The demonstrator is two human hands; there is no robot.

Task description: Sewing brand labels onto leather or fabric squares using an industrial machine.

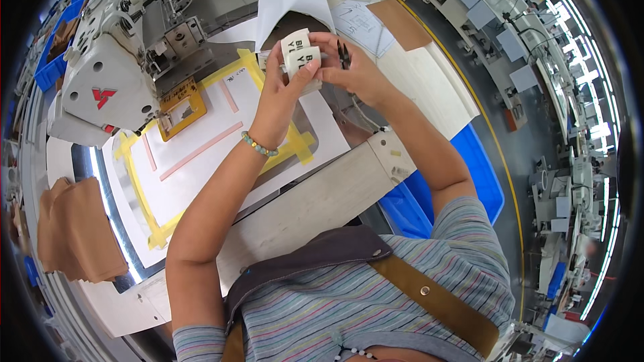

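Both my hands are raised over the right part of a sewing machine's bed. My left hand (280, 97), with a beaded bracelet at its wrist, is closed on white labels (303, 59) with black print; they curl and overlap. My right hand (355, 74) pinches the same labels from the other side. A slim black tool with a forked tip (344, 55) sticks up between its fingers; its exact kind is unclear. Below lies a white sheet (201, 117) framed with yellow tape and bearing pink strips. The machine's yellow clamp frame (182, 112) rests over its left part.
The white sewing machine head (107, 87) stands at the left. Brown cut pieces (77, 231) are stacked at the near left. Papers (362, 27) and a brown piece (400, 23) lie at the far right of the table. A blue bin (476, 167) sits below the table's right edge.
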